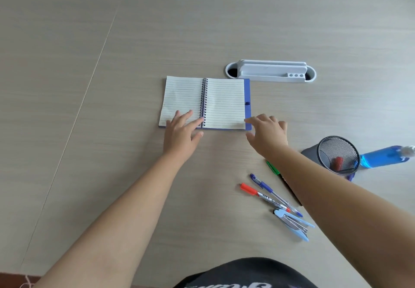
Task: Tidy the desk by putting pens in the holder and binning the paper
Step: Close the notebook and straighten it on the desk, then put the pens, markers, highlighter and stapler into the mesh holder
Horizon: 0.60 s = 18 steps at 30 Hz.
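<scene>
An open spiral notebook (222, 101) with lined pages and a blue cover lies flat mid-desk. My left hand (182, 134) rests spread on its lower left page, fingers near the spiral. My right hand (267, 132) hovers open at the notebook's lower right corner, fingertips touching the page edge. A black mesh pen holder (336, 154) stands to the right with something red inside. Loose pens lie near my right forearm: a blue pen (269, 190), a red marker (258, 194), a green pen (272, 167) partly hidden by the arm, and light-blue pens (294, 222).
A white plastic desk tray (269, 71) sits just behind the notebook. A blue bottle (381, 156) lies on its side right of the holder. The wooden desk (112, 85) stretches wide to the left and far side. No bin is in view.
</scene>
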{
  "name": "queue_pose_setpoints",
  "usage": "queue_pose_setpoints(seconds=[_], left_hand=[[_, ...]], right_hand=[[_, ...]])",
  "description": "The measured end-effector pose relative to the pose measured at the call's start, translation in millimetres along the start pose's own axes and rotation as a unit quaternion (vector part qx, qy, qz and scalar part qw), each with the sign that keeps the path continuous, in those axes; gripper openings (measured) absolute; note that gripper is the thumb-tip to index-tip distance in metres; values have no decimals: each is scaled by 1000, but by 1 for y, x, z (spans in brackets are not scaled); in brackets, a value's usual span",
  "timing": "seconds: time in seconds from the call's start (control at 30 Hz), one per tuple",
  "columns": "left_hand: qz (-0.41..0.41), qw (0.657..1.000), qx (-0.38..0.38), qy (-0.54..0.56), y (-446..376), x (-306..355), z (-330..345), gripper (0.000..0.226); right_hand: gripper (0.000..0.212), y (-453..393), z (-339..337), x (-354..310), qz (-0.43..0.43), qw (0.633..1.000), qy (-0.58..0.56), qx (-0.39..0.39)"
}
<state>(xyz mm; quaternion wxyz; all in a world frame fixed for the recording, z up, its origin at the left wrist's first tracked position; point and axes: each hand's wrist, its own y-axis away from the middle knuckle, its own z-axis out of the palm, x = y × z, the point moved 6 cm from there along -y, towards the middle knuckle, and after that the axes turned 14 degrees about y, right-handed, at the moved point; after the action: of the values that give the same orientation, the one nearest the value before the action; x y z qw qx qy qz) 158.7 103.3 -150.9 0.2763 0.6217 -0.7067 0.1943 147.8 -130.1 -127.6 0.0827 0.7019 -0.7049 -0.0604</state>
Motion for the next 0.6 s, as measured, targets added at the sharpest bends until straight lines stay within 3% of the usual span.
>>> queue_pose_setpoints(seconds=[0.13,0.3,0.43,0.6], left_hand=[[76,996,-26,25,31,29,19,30],[142,977,-148,53,65,68,66,30],[158,966,-200,42,74,97,91,31],[156,960,-234,-6,67,115,95,23]], right_hand=[[37,37,9,24,4,989,-130,-64],[38,86,25,45,34,992,-90,-82],[47,106,40,45,42,993,-62,-95],[58,114,19,52,80,983,-157,-56]])
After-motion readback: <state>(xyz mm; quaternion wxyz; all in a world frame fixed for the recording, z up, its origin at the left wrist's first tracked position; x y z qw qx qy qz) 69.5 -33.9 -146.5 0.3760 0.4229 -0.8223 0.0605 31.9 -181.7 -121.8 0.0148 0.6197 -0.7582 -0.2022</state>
